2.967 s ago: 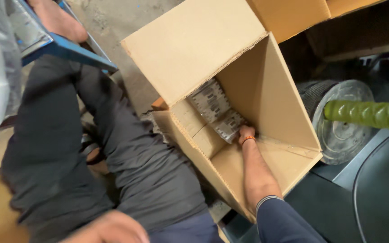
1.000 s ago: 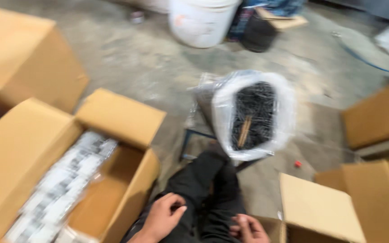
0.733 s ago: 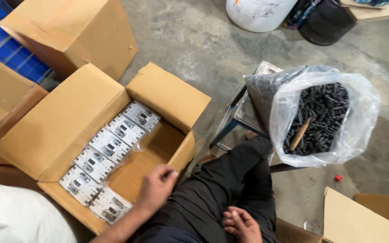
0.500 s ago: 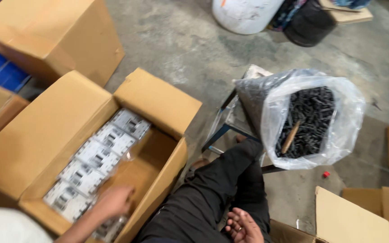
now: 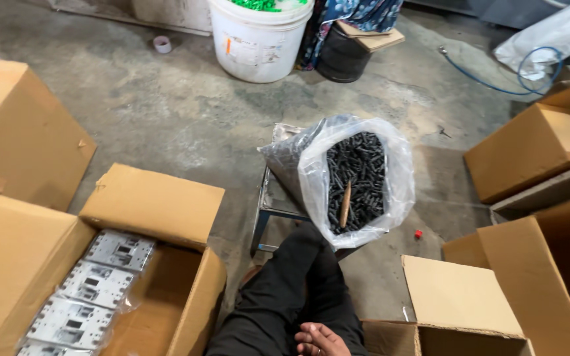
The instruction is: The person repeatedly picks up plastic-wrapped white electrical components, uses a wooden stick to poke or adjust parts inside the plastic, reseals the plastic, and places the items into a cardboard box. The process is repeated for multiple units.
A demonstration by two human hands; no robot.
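right hand [image 5: 321, 339] resting on dark trousers [image 5: 291, 296] at the bottom edge, fingers loosely together, holding nothing

left hand is out of view; just left, an open cardboard box [image 5: 166, 211] holds grey wrapped units [image 5: 94, 290] in a row; ahead, on a small metal stool [image 5: 268, 204], a clear bag of black parts [image 5: 357, 175] with a wooden stick [image 5: 345, 204]; white bucket [image 5: 258, 39] beyond

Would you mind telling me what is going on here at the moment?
A person sits on the floor among cardboard boxes, one hand resting on a dark trouser leg and holding nothing; the other hand is out of view. The open box on the left holds grey devices in plastic wrap. Ahead, a clear bag of small black parts sits on a metal stool.
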